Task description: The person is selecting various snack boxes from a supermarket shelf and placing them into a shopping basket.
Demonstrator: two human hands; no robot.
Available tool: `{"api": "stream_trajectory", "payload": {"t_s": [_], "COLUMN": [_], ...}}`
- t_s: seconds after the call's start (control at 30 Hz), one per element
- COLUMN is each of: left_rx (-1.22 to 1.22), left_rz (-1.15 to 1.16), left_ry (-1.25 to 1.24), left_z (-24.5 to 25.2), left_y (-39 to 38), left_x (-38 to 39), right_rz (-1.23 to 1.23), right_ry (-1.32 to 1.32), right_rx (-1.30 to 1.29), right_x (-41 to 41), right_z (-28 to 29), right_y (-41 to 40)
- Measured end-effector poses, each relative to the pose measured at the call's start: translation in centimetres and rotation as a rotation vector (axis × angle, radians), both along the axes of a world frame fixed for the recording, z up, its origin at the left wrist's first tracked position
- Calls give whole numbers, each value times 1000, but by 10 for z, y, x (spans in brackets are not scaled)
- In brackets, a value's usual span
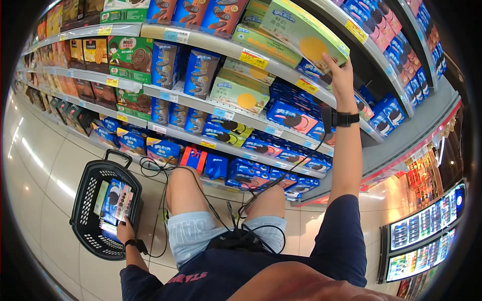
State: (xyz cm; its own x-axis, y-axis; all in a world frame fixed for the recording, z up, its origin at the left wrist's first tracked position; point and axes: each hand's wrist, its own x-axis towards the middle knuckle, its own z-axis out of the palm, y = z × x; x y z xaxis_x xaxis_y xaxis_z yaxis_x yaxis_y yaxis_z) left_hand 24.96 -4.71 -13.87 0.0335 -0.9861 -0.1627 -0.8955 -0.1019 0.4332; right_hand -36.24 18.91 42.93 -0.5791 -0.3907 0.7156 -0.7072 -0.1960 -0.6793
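My right hand [340,71] is raised to an upper shelf and grips the near end of a pale green Oreo biscuit box [297,28] with a yellow disc on its front. That box is tilted above a similar green box [263,43] lying at the shelf edge. On the left, my left hand [125,230] is inside a black plastic shopping basket [88,240] on the floor. Its fingers close on the lower end of a pink patterned biscuit box [124,203]. Beneath it lie a blue biscuit box [112,193] and a green box [99,197], partly hidden.
Supermarket shelves [180,90] of biscuit boxes curve in front of my knees. Black cables [211,207] loop across my lap and towards the right wristband [344,119]. The basket's handle [119,155] leans towards the lowest shelf. Lit drinks coolers [421,229] stand at the far right.
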Motion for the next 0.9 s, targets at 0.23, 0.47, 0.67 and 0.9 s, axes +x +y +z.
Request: {"api": "stream_trajectory", "payload": {"t_s": [0.23,0.47,0.67,0.9], "left_rx": [-34,-50,-44,-59], "left_rz": [-29,-20,-22,-25], "left_ry": [-17,-60,-89,-63], "left_z": [8,-2,1,12], "left_y": [4,-2,-1,1], "left_x": [1,7,9,6], "right_rz": [-27,-16,29,-72], "right_ry": [5,-108,-326,-456], "right_rx": [79,94,66,75], "right_x": [-30,-54,-45,-51], "right_z": [5,9,26,33], "right_y": [-34,-49,-50,-40]}}
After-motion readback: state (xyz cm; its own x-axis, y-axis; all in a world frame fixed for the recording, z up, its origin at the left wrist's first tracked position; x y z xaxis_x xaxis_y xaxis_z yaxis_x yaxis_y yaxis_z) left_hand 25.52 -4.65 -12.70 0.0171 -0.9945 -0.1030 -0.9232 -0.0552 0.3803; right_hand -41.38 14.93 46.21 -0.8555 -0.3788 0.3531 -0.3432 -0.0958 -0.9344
